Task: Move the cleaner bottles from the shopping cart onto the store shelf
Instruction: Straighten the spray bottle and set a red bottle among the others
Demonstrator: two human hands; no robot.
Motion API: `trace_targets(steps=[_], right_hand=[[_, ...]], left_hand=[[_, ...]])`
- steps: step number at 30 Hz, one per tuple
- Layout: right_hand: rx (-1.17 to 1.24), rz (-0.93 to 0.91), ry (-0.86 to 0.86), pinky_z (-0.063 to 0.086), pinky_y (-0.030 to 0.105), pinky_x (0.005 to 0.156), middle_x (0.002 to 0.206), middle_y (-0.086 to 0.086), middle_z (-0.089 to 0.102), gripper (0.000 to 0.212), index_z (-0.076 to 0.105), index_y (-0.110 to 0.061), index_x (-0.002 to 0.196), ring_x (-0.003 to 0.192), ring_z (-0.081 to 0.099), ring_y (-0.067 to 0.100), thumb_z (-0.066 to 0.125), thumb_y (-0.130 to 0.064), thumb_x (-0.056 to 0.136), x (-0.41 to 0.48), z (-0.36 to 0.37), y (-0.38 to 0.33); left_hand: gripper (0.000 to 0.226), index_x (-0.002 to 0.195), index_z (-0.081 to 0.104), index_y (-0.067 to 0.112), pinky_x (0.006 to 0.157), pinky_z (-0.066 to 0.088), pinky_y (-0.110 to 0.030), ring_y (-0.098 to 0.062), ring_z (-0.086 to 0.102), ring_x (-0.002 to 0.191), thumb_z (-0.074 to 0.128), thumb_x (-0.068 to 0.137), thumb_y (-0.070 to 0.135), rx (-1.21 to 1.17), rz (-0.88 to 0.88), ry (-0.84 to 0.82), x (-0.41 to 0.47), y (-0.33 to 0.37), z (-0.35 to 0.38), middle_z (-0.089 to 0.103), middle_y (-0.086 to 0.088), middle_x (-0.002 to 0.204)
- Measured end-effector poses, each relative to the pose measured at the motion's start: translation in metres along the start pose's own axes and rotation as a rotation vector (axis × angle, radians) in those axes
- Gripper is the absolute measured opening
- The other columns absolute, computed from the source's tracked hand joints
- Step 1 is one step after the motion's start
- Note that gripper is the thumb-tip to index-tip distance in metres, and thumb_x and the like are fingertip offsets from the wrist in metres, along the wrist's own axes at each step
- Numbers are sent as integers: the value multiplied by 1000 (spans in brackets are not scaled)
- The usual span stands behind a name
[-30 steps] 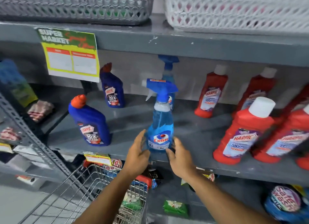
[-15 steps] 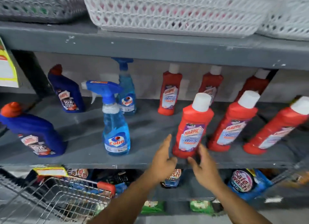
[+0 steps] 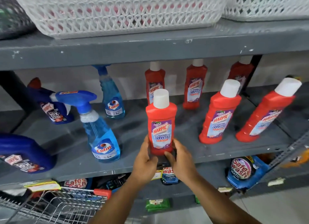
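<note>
A red Harpic bathroom cleaner bottle (image 3: 161, 123) with a white cap stands upright near the front edge of the grey shelf (image 3: 133, 163). My left hand (image 3: 145, 158) grips its base from the left and my right hand (image 3: 180, 158) from the right. Two more red bottles (image 3: 219, 113) (image 3: 265, 113) stand to the right, and others (image 3: 194, 88) line the back. A blue Colin spray bottle (image 3: 100, 132) stands to the left, a second one (image 3: 111, 93) behind it. The wire shopping cart (image 3: 63, 205) sits at the lower left.
Dark blue Harpic bottles (image 3: 51, 105) (image 3: 21, 153) stand at the shelf's left. White lattice baskets (image 3: 117, 11) rest on the shelf above. Safe Wash pouches (image 3: 242, 170) and green packets (image 3: 157, 205) fill the lower shelf. A slanted metal upright (image 3: 287, 150) stands at the right.
My hands left the blue spray bottle, moved right, and closed around the base of the red bottle. The view shifted right, so the cart slid toward the lower left.
</note>
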State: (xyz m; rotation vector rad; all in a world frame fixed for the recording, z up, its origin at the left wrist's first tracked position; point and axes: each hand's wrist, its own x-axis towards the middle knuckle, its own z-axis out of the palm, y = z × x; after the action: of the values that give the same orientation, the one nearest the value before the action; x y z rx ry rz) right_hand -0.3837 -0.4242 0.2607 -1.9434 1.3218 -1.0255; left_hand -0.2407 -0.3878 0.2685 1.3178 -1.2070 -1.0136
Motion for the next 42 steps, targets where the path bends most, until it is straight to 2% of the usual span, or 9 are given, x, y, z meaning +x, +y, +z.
trace_targets(steps=[4,9,14,20,28,32,35,38,42], right_hand=[[47,50,182,41,29,102,126,7,53,48,44,-13,132,119,50,17,59,-22,87,-21,-13,13],[-5,64,503,42,28,93,114,20,48,42,47,-4,121,103,48,16,54,-23,84,-33,-88,59],[20,65,159,39,36,104,134,12,51,58,35,-6,136,121,49,22,57,-27,86,15,-135,86],[47,47,55,49,41,93,123,7,61,52,40,-19,130,112,59,24,60,-23,82,23,-133,103],[114,12,7,46,41,101,133,1,55,54,35,-25,135,121,53,15,57,-28,85,14,-131,108],[91,-9,158,42,31,100,123,2,52,48,42,-23,129,116,52,18,56,-36,85,-21,-160,119],[58,25,378,41,37,95,113,3,46,51,44,-19,124,107,49,23,51,-49,83,-41,-203,146],[-30,147,413,35,39,105,131,14,43,68,35,-5,134,122,43,31,64,-35,81,-23,-242,168],[79,111,61,36,32,107,139,-6,47,73,26,-20,141,127,44,2,68,-23,81,14,-268,171]], left_hand=[[55,117,46,22,103,40,-30,-7,47,118,49,66,1,374,223,324,-40,5,9,51,4,120],[62,132,42,26,111,23,-12,6,29,137,42,73,7,422,375,-180,-50,20,76,40,14,142],[87,146,21,23,117,22,-26,-3,22,141,48,64,19,130,-48,-91,25,35,155,26,10,151],[75,126,52,27,96,49,-54,-22,64,110,41,56,0,47,-25,43,39,18,170,67,-2,120],[77,131,47,27,102,47,-50,-16,60,118,42,61,-3,47,-28,41,26,25,174,65,1,126],[62,128,44,21,105,40,-39,-18,50,121,47,66,12,379,164,364,-10,27,189,53,-1,127],[67,124,42,41,104,34,-17,-5,47,124,45,67,6,413,325,111,-32,37,224,50,12,129],[76,143,22,35,114,12,-9,1,18,143,44,74,12,413,212,-209,-13,48,265,24,14,150],[80,143,24,27,115,32,-34,-17,38,138,45,70,6,158,-80,-126,32,68,309,34,7,147]])
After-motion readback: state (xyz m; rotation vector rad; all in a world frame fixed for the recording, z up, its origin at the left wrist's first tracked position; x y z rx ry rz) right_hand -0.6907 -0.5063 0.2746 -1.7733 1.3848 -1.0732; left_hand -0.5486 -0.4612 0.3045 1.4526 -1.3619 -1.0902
